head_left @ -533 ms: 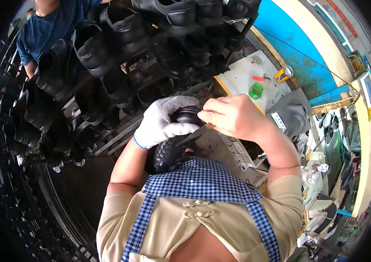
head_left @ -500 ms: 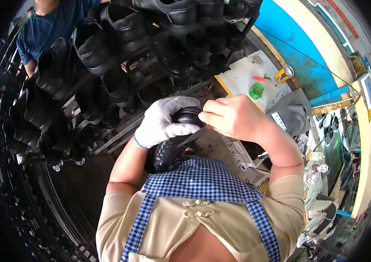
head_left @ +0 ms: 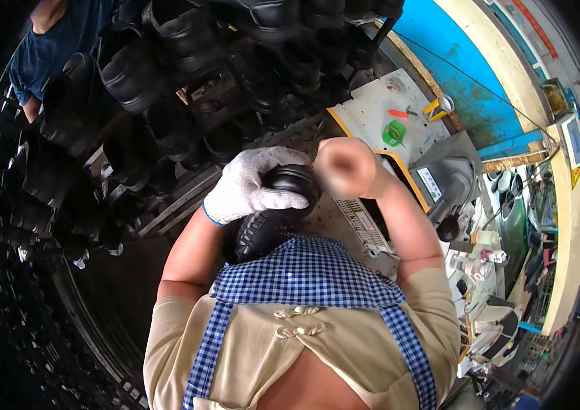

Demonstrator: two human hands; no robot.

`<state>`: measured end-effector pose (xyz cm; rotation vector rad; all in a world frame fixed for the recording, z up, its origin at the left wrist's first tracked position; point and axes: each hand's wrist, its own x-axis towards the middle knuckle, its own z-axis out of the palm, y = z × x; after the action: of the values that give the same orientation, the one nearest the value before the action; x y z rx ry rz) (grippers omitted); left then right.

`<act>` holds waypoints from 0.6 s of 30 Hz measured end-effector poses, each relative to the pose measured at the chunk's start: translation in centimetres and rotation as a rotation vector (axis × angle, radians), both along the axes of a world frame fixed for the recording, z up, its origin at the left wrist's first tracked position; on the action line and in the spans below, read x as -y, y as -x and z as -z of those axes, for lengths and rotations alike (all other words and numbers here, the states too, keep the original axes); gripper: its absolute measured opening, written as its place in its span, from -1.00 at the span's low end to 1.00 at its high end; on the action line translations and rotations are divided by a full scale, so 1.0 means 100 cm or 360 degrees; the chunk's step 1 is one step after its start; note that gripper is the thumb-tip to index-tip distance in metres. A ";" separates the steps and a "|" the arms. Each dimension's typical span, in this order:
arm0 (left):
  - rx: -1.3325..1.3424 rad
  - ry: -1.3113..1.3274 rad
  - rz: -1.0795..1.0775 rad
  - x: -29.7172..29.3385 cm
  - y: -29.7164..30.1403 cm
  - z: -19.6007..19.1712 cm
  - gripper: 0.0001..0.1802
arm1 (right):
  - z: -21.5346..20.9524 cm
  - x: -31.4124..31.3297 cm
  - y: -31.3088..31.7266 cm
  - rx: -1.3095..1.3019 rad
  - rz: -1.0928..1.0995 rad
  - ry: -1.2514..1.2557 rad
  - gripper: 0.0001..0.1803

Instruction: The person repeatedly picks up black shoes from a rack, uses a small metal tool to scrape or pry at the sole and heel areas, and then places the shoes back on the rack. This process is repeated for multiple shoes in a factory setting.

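Black shoe (head_left: 290, 179): tilted, in front of checked apron (head_left: 310, 273), clamped in white-gloved left hand (head_left: 242, 186). Bare right hand (head_left: 348, 167): just beside shoe, blurred; finger closure and any contents impossible to tell. Possible faults: slip of shoe toward apron, from glossy surface and single-hand hold; scuff on finish, from stray right-hand contact; bump against racked shoes (head_left: 184, 41), from too wide leftward swing.

One gloved hand (head_left: 256, 184), one bare hand (head_left: 350, 169) counted; one shoe (head_left: 278, 219) held; two straps (head_left: 206, 357), two knot buttons (head_left: 301, 331) seen; one co-worker (head_left: 61, 44); many racked shoes (head_left: 186, 37), not exactly countable
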<state>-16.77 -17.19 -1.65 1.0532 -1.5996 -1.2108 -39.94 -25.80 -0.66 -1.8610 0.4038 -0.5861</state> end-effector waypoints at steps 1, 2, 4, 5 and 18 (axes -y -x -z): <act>-0.0057 0.0040 -0.0032 0.003 -0.001 0.001 -0.39 | 0.026 0.005 0.015 0.0147 0.0023 -0.0231 -0.91; -0.0101 0.0076 -0.0101 0.004 -0.006 0.003 -0.39 | 0.034 0.002 0.019 0.0272 0.0073 -0.0459 -0.92; -0.0259 0.0113 -0.0295 0.006 -0.017 0.002 -0.38 | 0.056 -0.010 0.034 0.0285 0.0295 -0.0663 -0.89; -0.0611 -0.0014 -0.0409 0.006 -0.022 0.009 -0.35 | 0.076 -0.013 0.039 0.0213 0.0493 -0.0386 -0.85; -0.1430 -0.0401 -0.1186 0.017 -0.020 0.065 -0.44 | 0.119 -0.027 0.074 0.0257 0.1020 -0.0998 -0.04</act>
<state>-14.79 -18.85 -8.18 0.9165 -0.3162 -1.1085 -47.34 -23.13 -12.61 -1.0570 0.9670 -0.9031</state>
